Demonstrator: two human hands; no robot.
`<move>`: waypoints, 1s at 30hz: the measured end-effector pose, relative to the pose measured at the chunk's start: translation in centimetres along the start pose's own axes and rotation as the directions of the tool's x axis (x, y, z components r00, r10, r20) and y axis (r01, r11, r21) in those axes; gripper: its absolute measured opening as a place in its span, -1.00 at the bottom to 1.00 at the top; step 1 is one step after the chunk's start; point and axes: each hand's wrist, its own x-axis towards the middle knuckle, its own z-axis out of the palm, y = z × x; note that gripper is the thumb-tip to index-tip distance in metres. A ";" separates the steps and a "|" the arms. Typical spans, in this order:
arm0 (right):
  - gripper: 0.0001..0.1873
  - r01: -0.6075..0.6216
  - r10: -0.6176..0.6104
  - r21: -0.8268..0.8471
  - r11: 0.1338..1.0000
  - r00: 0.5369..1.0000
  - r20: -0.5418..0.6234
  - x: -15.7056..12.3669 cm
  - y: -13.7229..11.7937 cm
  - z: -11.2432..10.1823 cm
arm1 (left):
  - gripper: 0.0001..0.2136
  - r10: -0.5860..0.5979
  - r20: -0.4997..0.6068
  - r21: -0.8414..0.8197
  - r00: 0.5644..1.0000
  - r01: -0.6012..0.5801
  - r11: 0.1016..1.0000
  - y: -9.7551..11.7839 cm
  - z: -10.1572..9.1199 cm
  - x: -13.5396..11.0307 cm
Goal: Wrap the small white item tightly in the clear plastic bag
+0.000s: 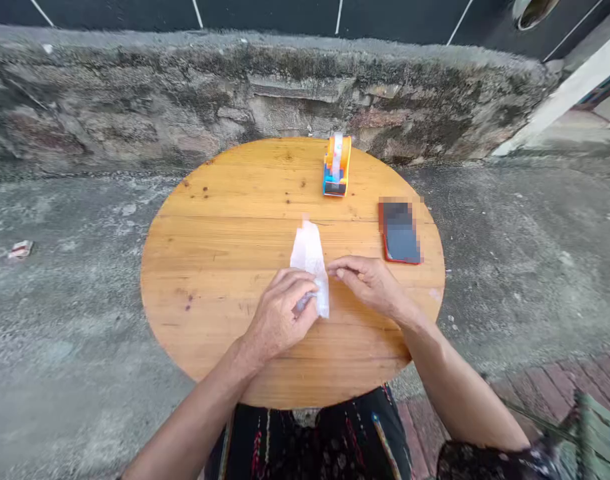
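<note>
A small white plastic packet (311, 257) lies on the round wooden table (215, 267), pointing away from me. My left hand (279, 317) is curled round its near end, fingers closed on it. My right hand (367, 280) rests on the table just right of the packet, its fingertips pinched together at the packet's right edge. Whether those fingertips hold the packet's edge is too small to tell.
An orange and blue tape dispenser (337, 165) stands at the table's far side. A phone in a red case (399, 231) lies flat to the right. A rough stone wall (135, 100) runs behind the table, and concrete ground (59, 320) surrounds it.
</note>
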 end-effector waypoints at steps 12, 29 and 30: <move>-0.61 0.101 -0.097 -0.125 0.987 0.994 0.041 -0.1 -0.3 2.1 | -0.82 -0.007 -0.025 0.023 1.000 0.007 1.000 0.3 0.1 -0.3; -0.26 0.157 -0.137 -0.299 0.941 0.987 0.084 -3.8 -2.4 2.1 | -0.81 -0.013 -0.025 -0.047 1.000 0.012 0.999 0.1 -0.1 -0.3; -0.22 0.165 -0.144 -0.320 0.933 0.986 0.089 -4.0 -2.3 2.2 | -0.81 -0.018 -0.028 -0.049 0.999 0.016 0.999 0.1 -0.1 -0.3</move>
